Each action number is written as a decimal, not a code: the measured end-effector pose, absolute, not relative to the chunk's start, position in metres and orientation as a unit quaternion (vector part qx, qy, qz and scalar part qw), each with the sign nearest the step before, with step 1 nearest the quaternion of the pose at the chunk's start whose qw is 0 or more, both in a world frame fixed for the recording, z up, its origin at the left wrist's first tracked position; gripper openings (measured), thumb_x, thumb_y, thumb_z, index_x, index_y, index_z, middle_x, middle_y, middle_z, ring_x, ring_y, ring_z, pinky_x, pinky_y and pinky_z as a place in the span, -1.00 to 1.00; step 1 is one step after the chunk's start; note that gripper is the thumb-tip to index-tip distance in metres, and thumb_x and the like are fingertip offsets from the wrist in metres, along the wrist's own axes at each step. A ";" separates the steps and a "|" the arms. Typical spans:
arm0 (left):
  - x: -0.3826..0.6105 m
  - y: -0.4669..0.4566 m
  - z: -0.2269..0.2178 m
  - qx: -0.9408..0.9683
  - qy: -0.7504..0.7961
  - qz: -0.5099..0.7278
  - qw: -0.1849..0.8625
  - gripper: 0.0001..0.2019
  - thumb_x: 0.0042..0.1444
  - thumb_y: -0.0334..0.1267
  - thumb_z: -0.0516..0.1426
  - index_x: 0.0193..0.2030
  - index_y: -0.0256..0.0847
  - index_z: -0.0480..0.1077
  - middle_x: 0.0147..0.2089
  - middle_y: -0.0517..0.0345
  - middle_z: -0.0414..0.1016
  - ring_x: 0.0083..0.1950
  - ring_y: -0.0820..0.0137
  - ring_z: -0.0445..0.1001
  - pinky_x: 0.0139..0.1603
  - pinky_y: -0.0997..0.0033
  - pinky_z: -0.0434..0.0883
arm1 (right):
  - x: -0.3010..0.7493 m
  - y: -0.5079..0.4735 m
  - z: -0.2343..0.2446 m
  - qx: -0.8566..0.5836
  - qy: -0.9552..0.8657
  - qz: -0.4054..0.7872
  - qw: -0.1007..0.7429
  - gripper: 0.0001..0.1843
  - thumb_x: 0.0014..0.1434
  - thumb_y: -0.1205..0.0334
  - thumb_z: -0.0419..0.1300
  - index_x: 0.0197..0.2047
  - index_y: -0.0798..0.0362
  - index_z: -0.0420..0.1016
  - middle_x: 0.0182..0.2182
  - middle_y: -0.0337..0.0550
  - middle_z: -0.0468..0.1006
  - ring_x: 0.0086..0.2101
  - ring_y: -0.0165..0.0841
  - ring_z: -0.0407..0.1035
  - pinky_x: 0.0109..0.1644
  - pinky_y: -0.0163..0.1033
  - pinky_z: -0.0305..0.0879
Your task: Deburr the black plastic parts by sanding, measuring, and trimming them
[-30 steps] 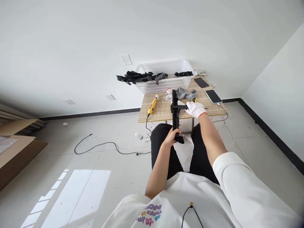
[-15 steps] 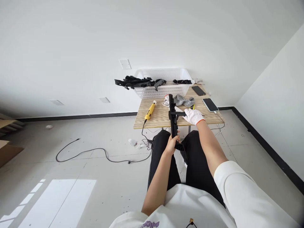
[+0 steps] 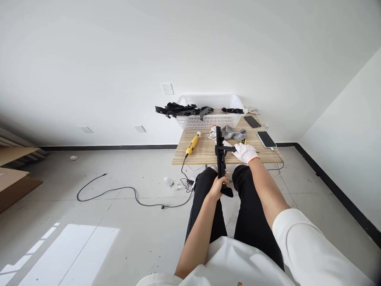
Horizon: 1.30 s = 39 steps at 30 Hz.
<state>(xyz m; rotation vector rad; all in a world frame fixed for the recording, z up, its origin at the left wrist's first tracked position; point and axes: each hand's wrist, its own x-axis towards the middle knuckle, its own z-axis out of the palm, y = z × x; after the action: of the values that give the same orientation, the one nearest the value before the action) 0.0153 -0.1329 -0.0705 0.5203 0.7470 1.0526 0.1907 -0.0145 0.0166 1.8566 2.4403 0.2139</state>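
Note:
A long black plastic part point(image 3: 220, 155) stands upright over my lap, its top reaching above the edge of the wooden table point(image 3: 205, 153). My bare left hand point(image 3: 219, 186) is closed round its lower end. My right hand point(image 3: 245, 152), in a white knit glove, is closed on a short black arm that sticks out sideways from the middle of the part. Something thin and dark pokes out to the right of the glove; I cannot make out what it is.
On the table lie a yellow corded tool point(image 3: 192, 143), a grey cloth point(image 3: 233, 133), a spare white glove point(image 3: 212, 131), two phones point(image 3: 266, 139) and a white basket point(image 3: 210, 111) with black parts point(image 3: 181, 110) hanging over its rim. A black cable point(image 3: 125, 192) runs across the floor.
The view has shifted a little. Both hands keep the same hold on the black part, which stays upright.

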 end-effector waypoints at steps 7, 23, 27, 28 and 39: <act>0.013 -0.140 -0.069 0.257 0.385 0.477 0.747 -0.50 -0.31 -0.45 0.15 -0.09 -0.27 0.46 -0.49 0.37 0.20 -0.53 0.59 0.10 -0.48 0.50 0.05 | 0.192 -0.019 0.013 0.626 0.776 0.074 0.016 -0.34 0.46 -0.18 -0.23 0.16 0.15 0.41 -0.02 0.21 0.52 -0.11 -0.10 0.48 -0.01 -0.07 0.31; 0.006 -0.154 -0.049 0.224 0.483 0.490 0.690 -0.63 -0.15 -0.46 0.25 -0.11 -0.31 0.46 -0.49 0.33 0.26 -0.49 0.55 0.22 -0.45 0.49 0.19 | 0.193 -0.025 0.007 0.646 0.759 0.080 0.010 -0.40 0.42 -0.17 -0.09 0.26 0.13 0.25 0.07 0.22 0.48 -0.09 -0.10 0.51 -0.07 -0.12 0.31; 0.004 -0.158 -0.048 0.207 0.475 0.511 0.686 -0.73 -0.06 -0.33 0.33 -0.21 -0.26 0.41 -0.39 0.26 0.35 -0.43 0.56 0.30 -0.44 0.52 0.20 | 0.191 -0.025 0.009 0.641 0.763 0.081 0.023 -0.35 0.41 -0.20 -0.09 0.30 0.14 0.22 0.13 0.26 0.43 -0.08 -0.08 0.52 -0.09 -0.09 0.34; 0.004 -0.159 -0.048 0.205 0.473 0.514 0.685 -0.73 -0.05 -0.30 0.34 -0.22 -0.26 0.40 -0.38 0.25 0.36 -0.43 0.57 0.31 -0.44 0.53 0.19 | 0.191 -0.024 0.010 0.638 0.765 0.081 0.027 -0.35 0.40 -0.20 -0.08 0.29 0.13 0.24 0.13 0.24 0.43 -0.08 -0.08 0.53 -0.09 -0.09 0.35; 0.000 -0.159 -0.054 0.185 0.455 0.528 0.693 -0.64 0.02 -0.31 0.32 -0.03 -0.31 0.46 -0.39 0.20 0.42 -0.44 0.54 0.36 -0.48 0.56 0.21 | 0.191 -0.017 0.013 0.621 0.777 0.085 0.063 -0.35 0.39 -0.18 -0.03 0.33 0.13 0.21 0.19 0.24 0.39 -0.02 -0.10 0.51 -0.05 -0.09 0.38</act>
<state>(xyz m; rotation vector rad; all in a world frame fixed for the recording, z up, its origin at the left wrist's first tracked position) 0.0000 -0.1595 -0.0536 0.4131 1.0168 1.1787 0.1913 -0.0169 0.0133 1.8754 2.3466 0.2553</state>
